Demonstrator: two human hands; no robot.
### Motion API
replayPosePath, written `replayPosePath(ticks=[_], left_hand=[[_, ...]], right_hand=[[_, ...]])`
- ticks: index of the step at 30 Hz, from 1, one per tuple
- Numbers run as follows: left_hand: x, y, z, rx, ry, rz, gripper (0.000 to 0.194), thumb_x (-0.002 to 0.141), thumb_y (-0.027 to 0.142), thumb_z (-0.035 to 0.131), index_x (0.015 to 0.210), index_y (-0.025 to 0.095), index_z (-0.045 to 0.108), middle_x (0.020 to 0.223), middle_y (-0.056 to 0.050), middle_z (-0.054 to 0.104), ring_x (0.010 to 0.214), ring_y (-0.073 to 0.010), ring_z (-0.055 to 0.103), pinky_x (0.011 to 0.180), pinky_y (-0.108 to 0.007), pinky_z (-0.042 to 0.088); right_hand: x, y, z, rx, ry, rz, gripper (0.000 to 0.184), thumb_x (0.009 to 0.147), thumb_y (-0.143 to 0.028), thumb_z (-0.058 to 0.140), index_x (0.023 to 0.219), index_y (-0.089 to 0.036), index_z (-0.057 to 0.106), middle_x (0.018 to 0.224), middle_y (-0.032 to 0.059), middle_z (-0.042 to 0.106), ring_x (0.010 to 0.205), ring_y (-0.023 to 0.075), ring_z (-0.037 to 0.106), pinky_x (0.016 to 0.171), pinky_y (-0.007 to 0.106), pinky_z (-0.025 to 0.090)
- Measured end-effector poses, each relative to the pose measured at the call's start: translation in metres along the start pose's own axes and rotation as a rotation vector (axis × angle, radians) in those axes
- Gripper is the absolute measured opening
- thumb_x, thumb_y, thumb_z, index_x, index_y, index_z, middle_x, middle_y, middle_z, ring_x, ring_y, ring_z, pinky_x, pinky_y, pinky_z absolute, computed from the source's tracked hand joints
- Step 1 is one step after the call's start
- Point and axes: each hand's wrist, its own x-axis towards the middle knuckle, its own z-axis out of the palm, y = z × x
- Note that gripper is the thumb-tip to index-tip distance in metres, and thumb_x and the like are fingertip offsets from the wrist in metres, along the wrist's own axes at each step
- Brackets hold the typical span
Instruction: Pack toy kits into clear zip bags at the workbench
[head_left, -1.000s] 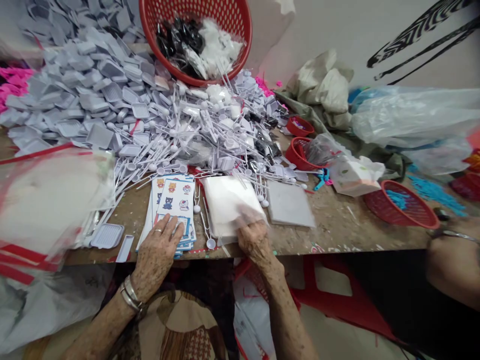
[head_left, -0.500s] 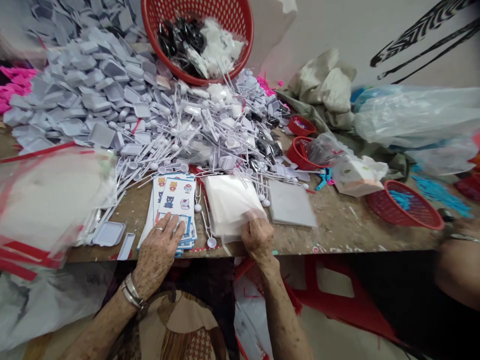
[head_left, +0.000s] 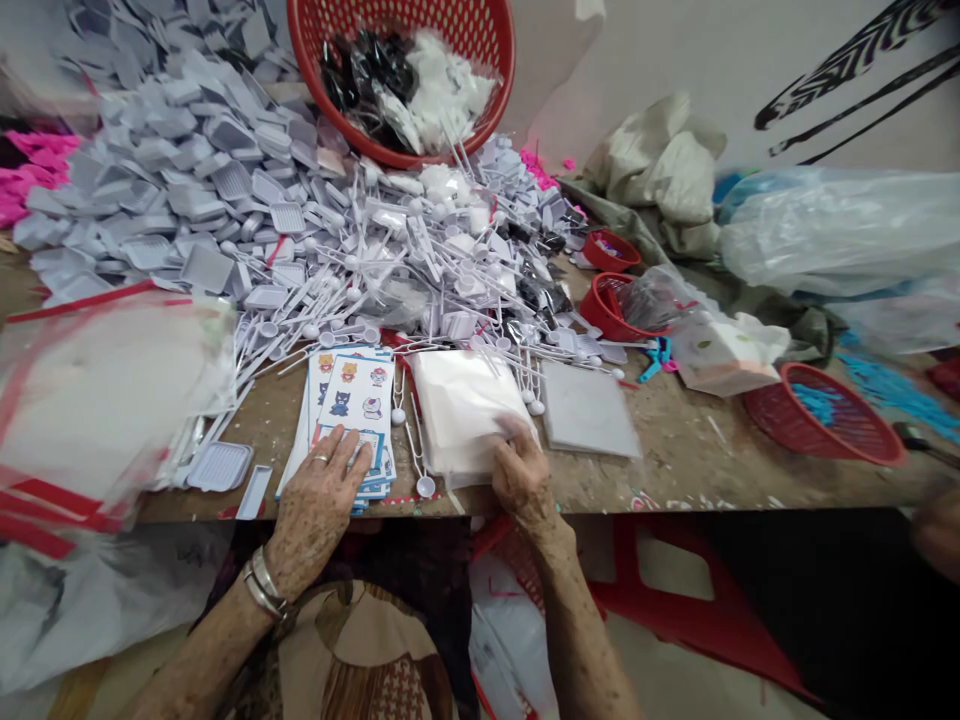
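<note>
My left hand (head_left: pixel 319 500) lies flat with its fingers spread on a stack of printed cards (head_left: pixel 358 400) showing small cartoon animals. At the lower right edge of a stack of thin white sheets (head_left: pixel 461 400), my right hand (head_left: pixel 523 468) has its fingers curled and partly blurred. What those fingers pinch, if anything, I cannot make out. Thin white spoons (head_left: pixel 424 484) lie between the two stacks. Right of my right hand is a flat pile of clear plastic sleeves (head_left: pixel 590 408). A small white tray (head_left: pixel 219 466) and a narrow white piece (head_left: pixel 254 492) lie left of the cards.
A heap of white plastic trays and spoons (head_left: pixel 202 180) fills the table's back, under a red basket (head_left: pixel 397 155) of bagged pieces. Right are small red baskets (head_left: pixel 825 440), a tissue box (head_left: pixel 727 355) and plastic bags (head_left: pixel 840 230). Another person's blurred hand (head_left: pixel 937 530) shows at the right edge.
The view has shifted slightly left, so things sit a little further right. My right hand's fingers have lifted slightly at the sheets' edge. The other person's arm has moved mostly out of view.
</note>
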Motion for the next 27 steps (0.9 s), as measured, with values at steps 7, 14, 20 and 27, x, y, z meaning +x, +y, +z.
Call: replayPosePath(ticks=[7, 14, 20, 27], left_hand=[[0.001, -0.001, -0.001, 0.051, -0.002, 0.024, 0.047, 0.084, -0.003, 0.043, 0.121, 0.014, 0.067, 0.130, -0.012, 0.065, 0.125, -0.0327, 0.058, 0.102, -0.046, 0.051], [0.003, 0.000, -0.006, 0.104, 0.016, 0.060, 0.045, 0.085, -0.002, 0.044, 0.121, 0.013, 0.068, 0.128, -0.012, 0.067, 0.122, -0.0325, 0.060, 0.099, -0.044, 0.054], [0.003, -0.001, -0.006, 0.115, 0.002, 0.052, 0.046, 0.086, -0.002, 0.044, 0.121, 0.015, 0.068, 0.128, -0.010, 0.067, 0.123, -0.0309, 0.059, 0.100, -0.043, 0.054], [0.006, 0.002, -0.011, 0.058, 0.005, 0.002, 0.044, 0.085, -0.001, 0.046, 0.120, 0.014, 0.068, 0.126, -0.015, 0.065, 0.119, -0.0332, 0.059, 0.096, -0.044, 0.056]], right_hand=[[0.002, -0.001, -0.005, -0.045, -0.151, -0.073, 0.028, 0.086, -0.005, 0.045, 0.074, -0.019, 0.066, 0.116, 0.0140, 0.066, 0.102, 0.0269, 0.059, 0.088, 0.046, 0.054], [0.015, -0.004, -0.014, 0.060, -0.073, -0.032, 0.022, 0.092, -0.011, 0.050, 0.092, -0.020, 0.070, 0.100, 0.0097, 0.072, 0.095, 0.0231, 0.064, 0.085, 0.039, 0.056], [0.020, -0.009, -0.022, -0.026, -0.046, -0.038, 0.023, 0.094, -0.012, 0.049, 0.085, -0.020, 0.069, 0.093, 0.0090, 0.073, 0.084, 0.0215, 0.067, 0.076, 0.034, 0.056], [0.008, -0.039, -0.062, -0.090, -0.037, -0.035, 0.018, 0.089, -0.009, 0.054, 0.091, -0.022, 0.066, 0.090, 0.0065, 0.073, 0.080, 0.0224, 0.069, 0.074, 0.038, 0.058]])
